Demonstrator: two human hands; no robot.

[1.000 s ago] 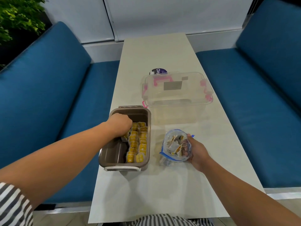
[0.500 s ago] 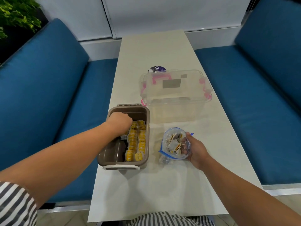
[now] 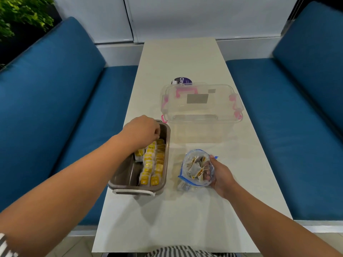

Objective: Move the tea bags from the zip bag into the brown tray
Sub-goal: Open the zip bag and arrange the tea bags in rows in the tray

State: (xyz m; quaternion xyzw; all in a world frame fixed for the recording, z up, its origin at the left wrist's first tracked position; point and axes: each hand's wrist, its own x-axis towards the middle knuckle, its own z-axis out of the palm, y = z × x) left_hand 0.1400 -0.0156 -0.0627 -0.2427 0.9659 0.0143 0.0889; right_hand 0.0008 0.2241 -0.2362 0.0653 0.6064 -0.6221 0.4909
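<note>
Left hand lifts clear of the tray

Head view: the left hand (image 3: 143,130), just now down among the yellow tea bags (image 3: 154,164) in the brown tray (image 3: 126,173), hovers over its far end, fingers loosely curled and seemingly empty. The right hand (image 3: 220,175) still grips the zip bag (image 3: 196,167), which holds more, so another trip looks due.

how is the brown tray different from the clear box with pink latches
The brown tray is opaque; the clear box is see-through with pink latches. The brown tray is open-topped, while the clear box has its lid on. The brown tray holds rows of tea bags; nothing shows inside the clear box. Both are rectangular containers standing on the table.
</note>
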